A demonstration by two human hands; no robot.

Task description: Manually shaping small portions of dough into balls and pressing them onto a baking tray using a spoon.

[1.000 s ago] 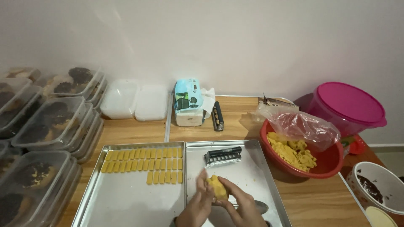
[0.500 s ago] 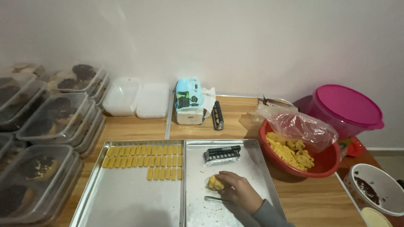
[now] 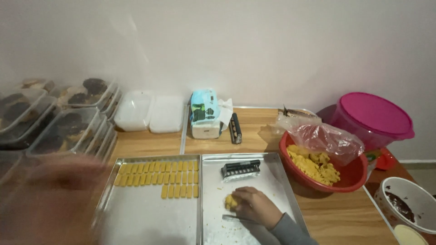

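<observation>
Right hand [image 3: 254,206] closed on yellow dough lump [image 3: 230,201] – red bowl [image 3: 349,179] holds dough; left hand [image 3: 68,174] blurred, grip unclear.

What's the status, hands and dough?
Right hand pressing dough on right tray. Left hand a blur at left, grip unclear. Black cutter lies apart; thin tool beside hand.

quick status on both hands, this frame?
Left hand: a motion-blurred smear over the left tray's edge; open or closed cannot be told.
Right hand: closed over a lump of yellow dough on the right tray.
</observation>
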